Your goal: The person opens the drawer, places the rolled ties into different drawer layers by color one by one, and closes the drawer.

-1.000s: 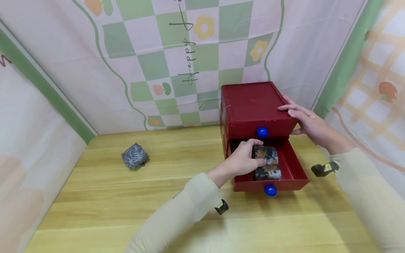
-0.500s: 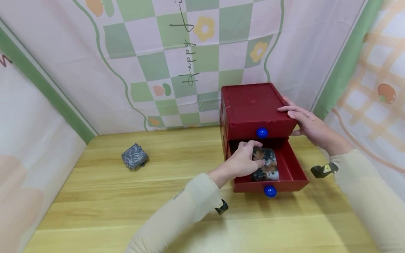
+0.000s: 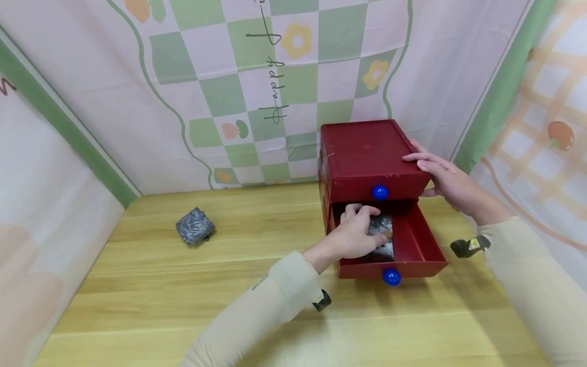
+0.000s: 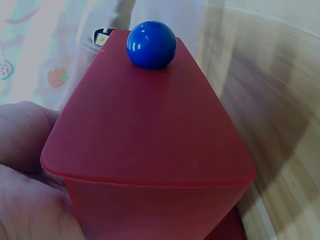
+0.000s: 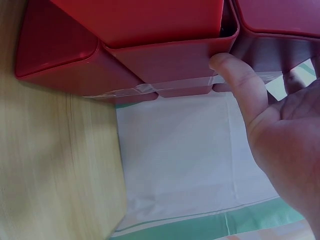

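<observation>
My left hand (image 3: 353,235) reaches into the pulled-out lower drawer (image 3: 424,267) of a red drawer cabinet (image 3: 367,148). Its thumb and fingers grip a folded, dark patterned cloth (image 3: 385,251), which lies toward the drawer's left side and is partly covered by the hand. In the left wrist view the drawer front and its blue knob (image 4: 151,45) block sight of the fingertips and cloth. My right hand (image 3: 451,184) rests against the cabinet's right side, with fingers extended over the top edge. Its thumb (image 5: 235,75) touches the red side wall in the right wrist view.
A small folded grey cloth (image 3: 194,227) with white line patterns lies at the left on the wooden table (image 3: 183,295). The upper drawer, with a blue knob (image 3: 380,192), is closed. Printed cloth (image 3: 275,92) hangs behind and at both sides.
The patterned cloth has shifted left inside the drawer, and less of it shows beside my left hand. The left fingers have shifted slightly. My right hand and the cabinet look unchanged.
</observation>
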Motion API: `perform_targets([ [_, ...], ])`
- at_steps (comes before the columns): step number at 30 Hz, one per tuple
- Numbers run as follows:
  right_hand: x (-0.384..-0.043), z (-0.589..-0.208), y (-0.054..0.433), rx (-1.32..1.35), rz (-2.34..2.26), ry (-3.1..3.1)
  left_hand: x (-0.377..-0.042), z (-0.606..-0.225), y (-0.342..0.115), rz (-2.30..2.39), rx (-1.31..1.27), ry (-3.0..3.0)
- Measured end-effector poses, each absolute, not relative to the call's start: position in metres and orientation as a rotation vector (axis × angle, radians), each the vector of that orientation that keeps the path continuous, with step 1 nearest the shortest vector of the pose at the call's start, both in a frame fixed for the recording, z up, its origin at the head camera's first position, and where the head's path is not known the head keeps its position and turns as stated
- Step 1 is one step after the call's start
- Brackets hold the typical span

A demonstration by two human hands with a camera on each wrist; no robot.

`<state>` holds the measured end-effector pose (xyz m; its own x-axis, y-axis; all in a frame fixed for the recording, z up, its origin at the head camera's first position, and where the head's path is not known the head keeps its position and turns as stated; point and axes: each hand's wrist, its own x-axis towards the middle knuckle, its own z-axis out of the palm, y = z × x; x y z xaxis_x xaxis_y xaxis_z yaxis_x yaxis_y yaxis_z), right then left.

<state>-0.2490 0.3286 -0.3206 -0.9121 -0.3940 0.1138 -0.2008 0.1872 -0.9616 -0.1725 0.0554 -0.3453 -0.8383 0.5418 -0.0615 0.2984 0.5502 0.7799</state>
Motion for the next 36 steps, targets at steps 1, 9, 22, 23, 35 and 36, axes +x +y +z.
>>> perform_targets([
  [1,-0.249,-0.321,0.328,-0.581,-1.818,2.291,-0.172,-0.345,0.055,1.161,0.707,2.501],
  [9,-0.249,-0.320,0.327,-0.592,-1.834,2.272,-0.164,-0.342,0.054,0.956,0.876,2.650],
  [22,-0.249,-0.319,0.329,-0.572,-1.832,2.279,-0.163,-0.336,0.049,0.575,1.075,2.751],
  [23,-0.249,-0.319,0.329,-0.570,-1.827,2.281,-0.163,-0.336,0.049,0.566,1.073,2.764],
  [35,-0.249,-0.320,0.328,-0.573,-1.827,2.275,-0.163,-0.344,0.050,0.495,1.084,2.874],
  [36,-0.250,-0.321,0.328,-0.576,-1.831,2.270,-0.164,-0.344,0.050,0.493,1.085,2.880],
])
